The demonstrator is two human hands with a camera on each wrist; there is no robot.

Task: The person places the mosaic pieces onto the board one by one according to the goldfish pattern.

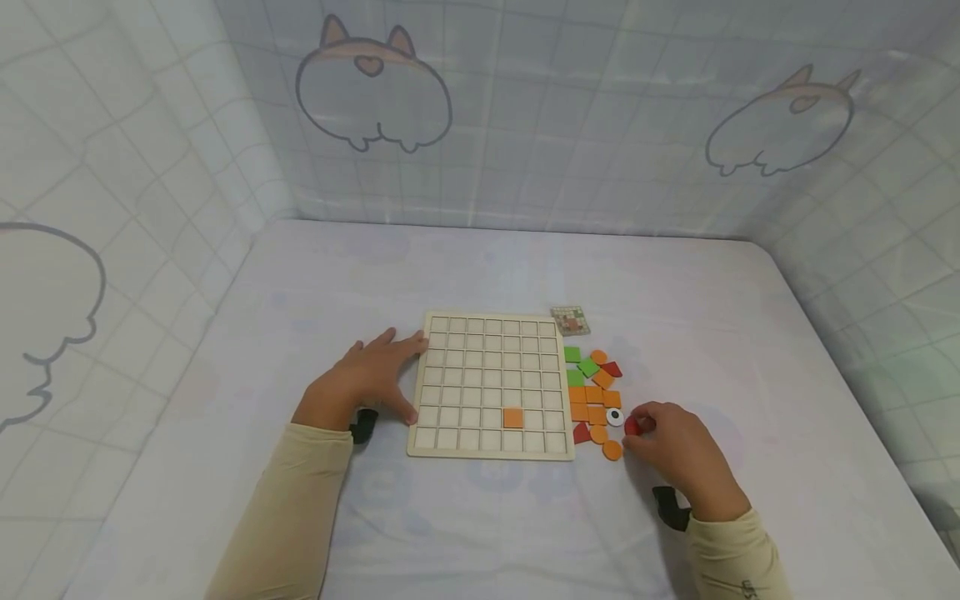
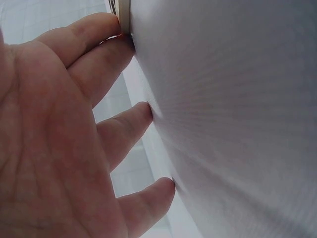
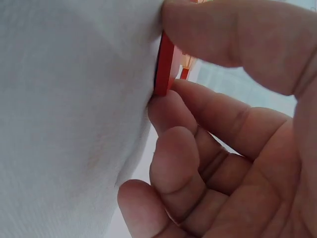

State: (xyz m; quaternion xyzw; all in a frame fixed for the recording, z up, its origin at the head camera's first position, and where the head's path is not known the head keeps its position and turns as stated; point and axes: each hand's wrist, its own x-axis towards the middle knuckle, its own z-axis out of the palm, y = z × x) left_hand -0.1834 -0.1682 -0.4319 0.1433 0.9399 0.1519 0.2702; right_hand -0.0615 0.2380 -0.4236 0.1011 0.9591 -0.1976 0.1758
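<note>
A pale wooden grid board (image 1: 491,457) lies flat on the table, with one orange square tile (image 1: 513,418) in a lower cell. Against the board's left edge, my left hand (image 1: 367,377) rests with spread fingers; its fingertips (image 2: 125,42) meet the board's side and the cloth in the left wrist view. My right hand (image 1: 678,450) is right of the loose tiles, pinching a red tile (image 3: 166,64) between thumb and fingers, low at the cloth. Much of that red tile is hidden by the fingers, so its full outline cannot be told.
Along the board's right side lie several orange tiles (image 1: 595,395), green tiles (image 1: 588,367), a red tile (image 1: 582,432) and a white eye disc (image 1: 615,417). A small pattern card (image 1: 571,321) sits at the board's top right corner. White cloth (image 1: 480,533) covers the table.
</note>
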